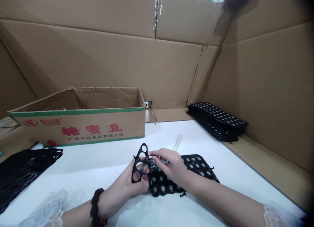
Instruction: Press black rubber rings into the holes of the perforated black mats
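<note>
A black perforated mat [201, 164] lies on the white table, its left end bent upward and showing large round holes. My left hand [125, 186] is closed on that raised end, the thumb in front and fingertips visible through the holes. Against the mat's raised edge, my right hand [173, 164] has its thumb and index finger pinched together. Whatever they hold is too small to make out. The right palm and fingers cover the middle of the mat. Short ragged black strands stick out from its edges.
Behind my left hand stands an open cardboard box [83, 127] with red lettering. Black mats [218, 120] are stacked at the back right; a heap of black perforated material [22, 171] lies left. A clear plastic piece [178, 142] rests behind my right hand. Cardboard walls [110, 56] surround the table.
</note>
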`<act>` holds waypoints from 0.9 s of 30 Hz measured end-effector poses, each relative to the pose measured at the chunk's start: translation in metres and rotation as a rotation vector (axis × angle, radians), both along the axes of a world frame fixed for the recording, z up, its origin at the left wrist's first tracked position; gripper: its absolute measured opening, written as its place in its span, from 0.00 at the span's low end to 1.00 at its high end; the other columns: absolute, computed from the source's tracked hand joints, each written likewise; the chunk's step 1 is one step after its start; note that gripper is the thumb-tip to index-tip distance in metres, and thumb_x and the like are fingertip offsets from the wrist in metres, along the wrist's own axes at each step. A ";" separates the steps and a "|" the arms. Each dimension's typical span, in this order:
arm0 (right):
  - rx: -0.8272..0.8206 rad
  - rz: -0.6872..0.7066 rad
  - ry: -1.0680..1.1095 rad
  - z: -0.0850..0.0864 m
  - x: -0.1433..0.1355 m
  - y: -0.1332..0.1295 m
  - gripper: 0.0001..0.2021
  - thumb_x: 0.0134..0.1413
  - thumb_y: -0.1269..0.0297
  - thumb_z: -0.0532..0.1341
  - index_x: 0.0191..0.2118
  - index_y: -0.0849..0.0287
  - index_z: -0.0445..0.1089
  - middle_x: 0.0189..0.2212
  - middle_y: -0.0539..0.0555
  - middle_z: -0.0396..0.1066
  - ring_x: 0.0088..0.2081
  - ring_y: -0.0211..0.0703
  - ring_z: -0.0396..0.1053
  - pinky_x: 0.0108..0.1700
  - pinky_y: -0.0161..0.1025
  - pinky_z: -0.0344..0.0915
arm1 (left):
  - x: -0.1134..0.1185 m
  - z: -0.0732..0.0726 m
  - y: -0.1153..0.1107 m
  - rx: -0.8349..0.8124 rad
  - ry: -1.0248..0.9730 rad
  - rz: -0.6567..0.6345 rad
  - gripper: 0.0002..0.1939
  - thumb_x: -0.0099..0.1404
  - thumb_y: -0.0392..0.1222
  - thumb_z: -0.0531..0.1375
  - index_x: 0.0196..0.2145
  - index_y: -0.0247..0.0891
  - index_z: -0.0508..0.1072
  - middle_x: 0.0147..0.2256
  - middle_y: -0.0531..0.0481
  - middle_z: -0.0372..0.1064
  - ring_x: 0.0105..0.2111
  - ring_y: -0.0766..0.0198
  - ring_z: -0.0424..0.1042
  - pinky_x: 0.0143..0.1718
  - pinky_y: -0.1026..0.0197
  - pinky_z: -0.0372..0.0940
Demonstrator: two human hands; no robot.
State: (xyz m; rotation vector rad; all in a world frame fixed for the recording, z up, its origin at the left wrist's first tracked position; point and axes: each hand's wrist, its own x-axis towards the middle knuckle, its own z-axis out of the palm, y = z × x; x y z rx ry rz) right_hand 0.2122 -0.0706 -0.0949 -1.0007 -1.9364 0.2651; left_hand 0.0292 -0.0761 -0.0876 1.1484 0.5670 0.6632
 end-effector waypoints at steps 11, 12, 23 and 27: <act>0.349 0.211 -0.208 -0.003 0.003 -0.003 0.10 0.51 0.73 0.55 0.41 0.62 0.67 0.31 0.55 0.71 0.32 0.36 0.67 0.32 0.32 0.66 | 0.002 -0.008 0.010 -0.056 0.005 0.113 0.08 0.62 0.42 0.53 0.33 0.33 0.62 0.28 0.49 0.64 0.24 0.67 0.67 0.28 0.63 0.63; 0.346 0.226 -0.220 -0.004 0.002 -0.003 0.11 0.51 0.73 0.55 0.42 0.63 0.66 0.32 0.56 0.71 0.32 0.36 0.67 0.32 0.32 0.66 | 0.002 -0.007 0.011 -0.076 0.004 0.122 0.08 0.62 0.42 0.53 0.32 0.33 0.61 0.27 0.49 0.64 0.24 0.67 0.67 0.27 0.63 0.64; 0.061 0.291 -0.284 0.005 0.001 -0.002 0.09 0.56 0.70 0.50 0.39 0.62 0.66 0.32 0.56 0.68 0.35 0.37 0.64 0.37 0.34 0.64 | 0.003 -0.006 0.006 -0.098 -0.026 0.083 0.09 0.58 0.39 0.57 0.36 0.34 0.61 0.32 0.50 0.62 0.29 0.66 0.66 0.33 0.61 0.63; 0.022 0.185 -0.266 0.001 -0.002 -0.005 0.08 0.55 0.71 0.49 0.38 0.62 0.63 0.30 0.56 0.68 0.32 0.38 0.64 0.35 0.35 0.64 | 0.004 -0.006 0.001 -0.031 0.062 0.086 0.14 0.54 0.34 0.60 0.37 0.35 0.61 0.28 0.53 0.60 0.28 0.68 0.63 0.30 0.63 0.60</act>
